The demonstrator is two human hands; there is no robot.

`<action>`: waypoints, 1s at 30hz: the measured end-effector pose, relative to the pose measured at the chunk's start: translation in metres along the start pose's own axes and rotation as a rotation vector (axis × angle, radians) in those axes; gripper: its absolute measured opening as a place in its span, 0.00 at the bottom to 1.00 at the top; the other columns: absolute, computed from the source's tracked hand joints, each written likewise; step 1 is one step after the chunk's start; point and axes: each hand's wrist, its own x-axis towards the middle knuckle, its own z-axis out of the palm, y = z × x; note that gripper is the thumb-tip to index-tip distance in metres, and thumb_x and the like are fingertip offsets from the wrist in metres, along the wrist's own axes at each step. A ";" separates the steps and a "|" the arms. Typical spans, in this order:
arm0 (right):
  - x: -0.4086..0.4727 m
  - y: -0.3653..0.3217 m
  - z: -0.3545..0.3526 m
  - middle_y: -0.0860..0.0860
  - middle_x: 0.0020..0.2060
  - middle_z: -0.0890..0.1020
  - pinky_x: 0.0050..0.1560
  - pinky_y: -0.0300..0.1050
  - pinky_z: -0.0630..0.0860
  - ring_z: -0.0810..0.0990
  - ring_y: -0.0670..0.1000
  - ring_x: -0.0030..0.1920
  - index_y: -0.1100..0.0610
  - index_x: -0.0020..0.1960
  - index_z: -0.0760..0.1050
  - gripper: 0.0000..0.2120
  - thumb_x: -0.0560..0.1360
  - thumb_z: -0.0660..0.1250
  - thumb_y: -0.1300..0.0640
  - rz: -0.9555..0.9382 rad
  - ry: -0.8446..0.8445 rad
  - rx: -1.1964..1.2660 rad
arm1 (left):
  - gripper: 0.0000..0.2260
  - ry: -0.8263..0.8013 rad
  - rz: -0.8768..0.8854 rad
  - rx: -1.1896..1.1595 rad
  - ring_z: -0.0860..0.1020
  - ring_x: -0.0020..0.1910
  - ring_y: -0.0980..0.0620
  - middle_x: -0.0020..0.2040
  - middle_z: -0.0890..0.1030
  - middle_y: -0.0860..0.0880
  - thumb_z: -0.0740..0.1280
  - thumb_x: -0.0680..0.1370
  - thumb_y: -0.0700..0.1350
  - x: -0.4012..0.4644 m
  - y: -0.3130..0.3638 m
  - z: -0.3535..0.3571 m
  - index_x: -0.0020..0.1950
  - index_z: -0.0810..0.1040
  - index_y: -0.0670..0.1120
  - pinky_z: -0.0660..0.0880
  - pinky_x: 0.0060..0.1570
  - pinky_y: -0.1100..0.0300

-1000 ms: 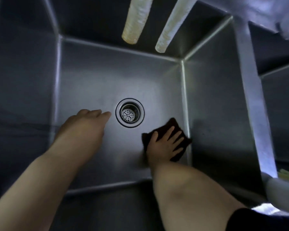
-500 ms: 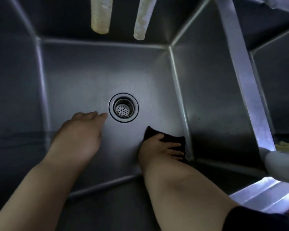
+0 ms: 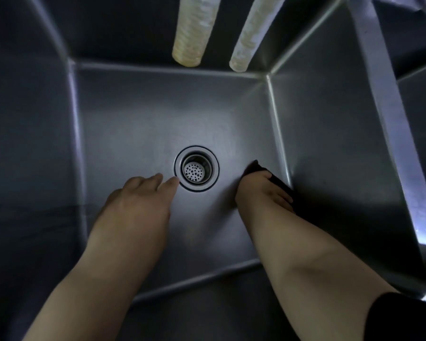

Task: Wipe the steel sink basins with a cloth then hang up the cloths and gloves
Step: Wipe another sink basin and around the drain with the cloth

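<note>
Reaching into the steel sink basin (image 3: 138, 114), the left hand (image 3: 138, 200) lies flat on the floor with fingers straight and relaxed, its fingertips just beside the drain strainer (image 3: 196, 168) at the centre. To the right, the right hand (image 3: 263, 190) presses a dark cloth (image 3: 279, 180) with flat fingers into the seam below the right wall. Two pale hoses (image 3: 194, 30) hang above the back wall.

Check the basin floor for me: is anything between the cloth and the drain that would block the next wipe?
Nothing visible does. The dark cloth lies under the right hand by the right wall; bare steel floor separates it from the drain strainer. The left hand rests on the drain's far side.
</note>
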 end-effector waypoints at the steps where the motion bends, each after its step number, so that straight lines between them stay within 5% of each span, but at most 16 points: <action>1: 0.003 -0.004 0.003 0.59 0.77 0.41 0.76 0.55 0.45 0.41 0.58 0.76 0.60 0.76 0.37 0.31 0.81 0.46 0.48 -0.008 0.016 -0.008 | 0.27 0.010 0.010 0.007 0.77 0.56 0.37 0.61 0.79 0.39 0.73 0.65 0.33 0.000 -0.001 0.001 0.63 0.77 0.42 0.77 0.48 0.45; 5: 0.012 -0.028 0.028 0.66 0.75 0.41 0.75 0.60 0.41 0.40 0.64 0.75 0.65 0.76 0.37 0.36 0.79 0.50 0.47 -0.072 0.108 -0.052 | 0.30 -0.018 -0.022 0.059 0.69 0.67 0.46 0.72 0.68 0.48 0.66 0.73 0.40 0.001 -0.001 0.005 0.74 0.64 0.51 0.70 0.61 0.52; 10: 0.016 -0.058 0.063 0.74 0.72 0.49 0.71 0.67 0.38 0.44 0.71 0.73 0.72 0.74 0.46 0.43 0.73 0.59 0.46 -0.250 0.327 -0.201 | 0.29 -0.031 -0.066 0.127 0.64 0.69 0.50 0.74 0.62 0.53 0.61 0.76 0.43 0.003 -0.005 0.012 0.75 0.55 0.56 0.66 0.62 0.57; 13: 0.022 -0.064 0.074 0.73 0.72 0.49 0.71 0.67 0.39 0.45 0.71 0.73 0.70 0.74 0.46 0.43 0.73 0.59 0.43 -0.360 0.300 -0.295 | 0.29 -0.024 -0.093 0.137 0.65 0.68 0.50 0.73 0.64 0.52 0.62 0.76 0.43 0.003 -0.009 0.015 0.74 0.56 0.55 0.66 0.61 0.56; 19: 0.026 -0.084 0.089 0.64 0.76 0.50 0.73 0.62 0.40 0.45 0.63 0.76 0.60 0.77 0.47 0.36 0.77 0.54 0.41 -1.074 0.143 -0.704 | 0.29 -0.015 -0.120 0.143 0.65 0.67 0.50 0.72 0.65 0.52 0.62 0.75 0.43 0.005 -0.013 0.019 0.74 0.56 0.56 0.66 0.60 0.56; 26: -0.023 -0.092 0.123 0.61 0.77 0.49 0.74 0.60 0.40 0.44 0.61 0.76 0.53 0.78 0.45 0.35 0.77 0.52 0.40 -1.570 -0.037 -0.883 | 0.23 0.022 -0.236 0.161 0.68 0.62 0.48 0.65 0.71 0.52 0.63 0.75 0.42 0.004 -0.027 0.019 0.69 0.64 0.54 0.69 0.59 0.55; 30: -0.046 -0.076 0.124 0.60 0.77 0.48 0.73 0.60 0.39 0.43 0.60 0.76 0.51 0.78 0.45 0.35 0.77 0.51 0.39 -1.810 -0.155 -0.969 | 0.25 0.051 -0.307 0.139 0.65 0.66 0.49 0.70 0.67 0.53 0.61 0.77 0.42 0.004 -0.031 0.017 0.72 0.60 0.54 0.67 0.62 0.55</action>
